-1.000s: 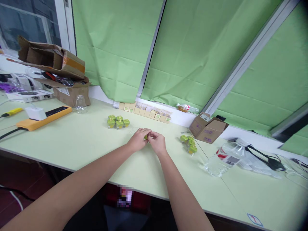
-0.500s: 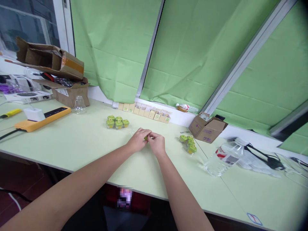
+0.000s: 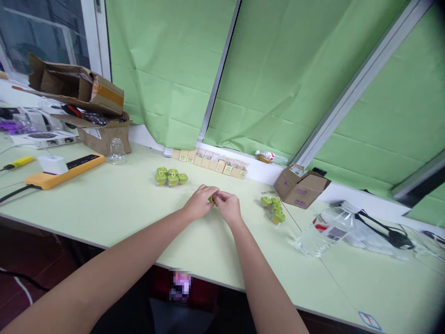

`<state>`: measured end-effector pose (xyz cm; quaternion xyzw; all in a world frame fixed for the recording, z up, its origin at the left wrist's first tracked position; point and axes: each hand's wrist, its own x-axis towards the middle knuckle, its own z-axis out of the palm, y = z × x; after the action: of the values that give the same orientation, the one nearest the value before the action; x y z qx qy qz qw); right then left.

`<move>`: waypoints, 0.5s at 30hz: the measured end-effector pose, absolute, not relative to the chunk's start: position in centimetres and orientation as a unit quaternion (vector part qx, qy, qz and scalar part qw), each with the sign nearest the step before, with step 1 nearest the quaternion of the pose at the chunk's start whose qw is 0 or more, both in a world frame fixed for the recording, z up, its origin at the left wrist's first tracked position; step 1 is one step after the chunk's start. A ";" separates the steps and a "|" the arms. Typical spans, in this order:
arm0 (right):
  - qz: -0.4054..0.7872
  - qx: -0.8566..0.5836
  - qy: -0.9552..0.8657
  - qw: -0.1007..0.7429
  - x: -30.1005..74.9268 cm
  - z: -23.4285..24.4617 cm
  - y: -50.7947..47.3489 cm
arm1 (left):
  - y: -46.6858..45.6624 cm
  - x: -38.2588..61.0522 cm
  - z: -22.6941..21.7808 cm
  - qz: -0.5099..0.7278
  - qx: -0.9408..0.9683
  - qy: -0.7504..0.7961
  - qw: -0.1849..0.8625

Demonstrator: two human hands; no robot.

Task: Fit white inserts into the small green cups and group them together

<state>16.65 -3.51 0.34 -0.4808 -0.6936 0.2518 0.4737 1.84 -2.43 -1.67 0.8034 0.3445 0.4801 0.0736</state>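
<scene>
My left hand (image 3: 200, 201) and my right hand (image 3: 227, 206) meet over the middle of the pale green table (image 3: 114, 204), fingers pinched together around a small green item (image 3: 210, 199) that is mostly hidden between them. A group of small green-capped items (image 3: 170, 176) stands to the left behind my hands. Another cluster of the same green items (image 3: 273, 208) lies to the right. A row of small tan boxes (image 3: 208, 161) lines the back edge below the green blinds.
A small open cardboard box (image 3: 299, 185) sits at the back right, beside a lying clear plastic bottle (image 3: 321, 229) and black cables (image 3: 385, 229). At the left are a yellow power strip (image 3: 62, 170), a small glass bulb (image 3: 117, 152) and stacked cardboard boxes (image 3: 79, 104).
</scene>
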 end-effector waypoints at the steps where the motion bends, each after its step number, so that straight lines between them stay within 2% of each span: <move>1: 0.259 -0.481 -0.687 0.478 16.6 0.3 -3.5 | -2.5 1.8 -1.7 0.483 0.802 0.342 0.073; 15: 0.243 -0.499 -0.670 0.493 16.6 0.8 -3.6 | -2.6 1.9 -1.3 0.497 0.797 0.336 0.070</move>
<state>16.60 -3.63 0.82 -0.4985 -0.6705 0.2429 0.4929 1.92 -2.56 -1.26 0.7969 0.3356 0.4973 0.0703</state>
